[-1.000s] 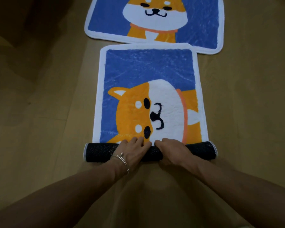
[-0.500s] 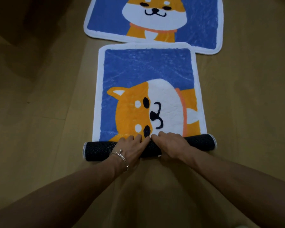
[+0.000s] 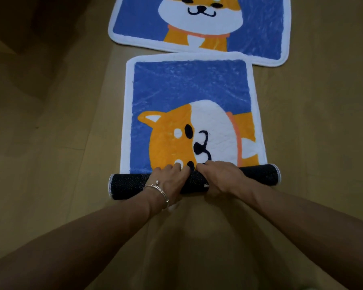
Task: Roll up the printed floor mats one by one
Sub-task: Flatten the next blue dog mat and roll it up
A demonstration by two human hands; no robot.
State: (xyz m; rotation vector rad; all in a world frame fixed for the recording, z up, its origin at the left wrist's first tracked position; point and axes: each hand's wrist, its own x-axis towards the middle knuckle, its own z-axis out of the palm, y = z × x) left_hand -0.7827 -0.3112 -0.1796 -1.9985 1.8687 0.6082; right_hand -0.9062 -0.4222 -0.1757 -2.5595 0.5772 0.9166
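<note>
Wooden flooring (image 3: 50, 164) is spreading out under everything, tan and dim toward the upper left corner. You are kneeling over the near mat (image 3: 189, 97), which is lying flat ahead of you with its blue field, white border and an orange-and-white dog print turned sideways. Its closest end is curling into a dark roll (image 3: 130, 185), the dotted black backing facing outward and a white stitched edge showing at each end. The roll is lying across your view, slightly higher at its right end.

Your left hand (image 3: 170, 181) is pressing down on the roll left of centre, fingers bent over its far side, and a thin silver bracelet (image 3: 159, 192) is sitting on that wrist. Your right hand (image 3: 220, 176) is pressing down just beside it, its fingers likewise curling over the top onto the printed face. The fingertips of both hands are almost meeting at the middle.

Beyond, a second mat (image 3: 260, 28) with the same dog print is lying flat, its near edge tucked just under the far edge of the one you are working.
</note>
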